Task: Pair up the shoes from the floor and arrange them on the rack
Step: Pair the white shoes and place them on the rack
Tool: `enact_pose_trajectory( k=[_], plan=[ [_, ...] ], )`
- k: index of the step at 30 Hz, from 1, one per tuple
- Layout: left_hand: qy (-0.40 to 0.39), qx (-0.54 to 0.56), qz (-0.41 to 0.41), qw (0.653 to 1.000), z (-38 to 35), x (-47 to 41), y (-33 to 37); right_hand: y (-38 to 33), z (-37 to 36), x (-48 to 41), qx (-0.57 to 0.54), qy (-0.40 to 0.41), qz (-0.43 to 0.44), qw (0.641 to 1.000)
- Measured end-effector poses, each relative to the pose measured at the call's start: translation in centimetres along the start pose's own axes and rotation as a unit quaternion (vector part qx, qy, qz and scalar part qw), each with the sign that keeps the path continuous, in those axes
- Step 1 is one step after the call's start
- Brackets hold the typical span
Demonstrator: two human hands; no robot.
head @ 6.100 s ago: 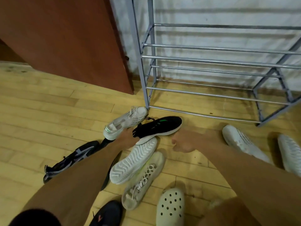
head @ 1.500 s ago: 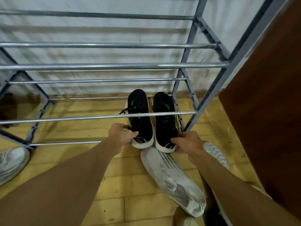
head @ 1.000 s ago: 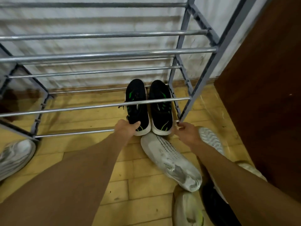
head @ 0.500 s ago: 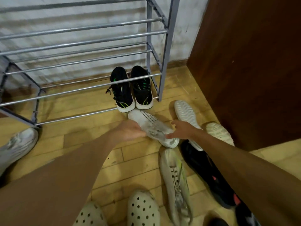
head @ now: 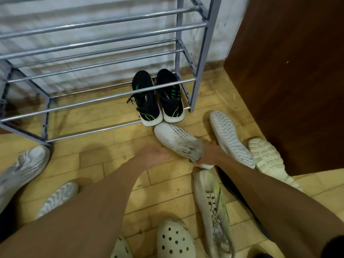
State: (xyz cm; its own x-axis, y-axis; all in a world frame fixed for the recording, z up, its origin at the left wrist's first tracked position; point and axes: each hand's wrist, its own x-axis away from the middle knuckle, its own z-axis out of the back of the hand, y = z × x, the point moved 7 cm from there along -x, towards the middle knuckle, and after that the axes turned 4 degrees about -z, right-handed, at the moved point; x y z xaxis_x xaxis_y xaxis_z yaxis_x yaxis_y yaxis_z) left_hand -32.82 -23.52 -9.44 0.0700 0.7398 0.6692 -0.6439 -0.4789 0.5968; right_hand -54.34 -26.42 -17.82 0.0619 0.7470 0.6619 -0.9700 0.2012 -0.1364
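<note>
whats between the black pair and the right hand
A white shoe lies there, toe near the black pair, heel gripped by the right hand. The head view shows it.

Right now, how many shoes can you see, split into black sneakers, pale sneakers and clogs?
Black sneakers: 3, one half hidden under the right forearm
Pale sneakers: 6, one gripped by the right hand
Clogs: 2, one cut off by the frame
Total: 11
</note>
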Motion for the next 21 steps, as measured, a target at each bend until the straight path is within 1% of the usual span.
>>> enact_pose_trajectory(
  k=[2,6,10,14,17,21],
  plan=[
    [-0.01,0.005,-0.013,1.0,-0.4,-0.6,1.1,0.0,0.4,-0.7,-0.01,-0.025,-0.003,1.0],
    [-0.016,0.033,-0.035,0.999,-0.6,-1.2,2.6,0.6,1.8,-1.1,-0.078,-0.057,-0.002,0.995],
    [-0.022,-0.006,-0.046,0.999,-0.4,-0.7,1.9,0.4,2.4,-0.4,-0.089,-0.073,-0.009,0.993],
    [-0.029,-0.048,-0.023,0.998,-0.4,0.4,0.4,0.0,2.9,0.7,-0.092,-0.068,-0.017,0.993],
    [-0.045,-0.091,-0.031,0.994,0.0,1.5,0.6,0.0,4.4,2.5,-0.066,-0.041,-0.009,0.997],
    [-0.027,-0.135,-0.051,0.989,1.7,4.1,1.9,0.6,7.6,6.4,-0.029,-0.02,0.006,0.999]
  ],
)
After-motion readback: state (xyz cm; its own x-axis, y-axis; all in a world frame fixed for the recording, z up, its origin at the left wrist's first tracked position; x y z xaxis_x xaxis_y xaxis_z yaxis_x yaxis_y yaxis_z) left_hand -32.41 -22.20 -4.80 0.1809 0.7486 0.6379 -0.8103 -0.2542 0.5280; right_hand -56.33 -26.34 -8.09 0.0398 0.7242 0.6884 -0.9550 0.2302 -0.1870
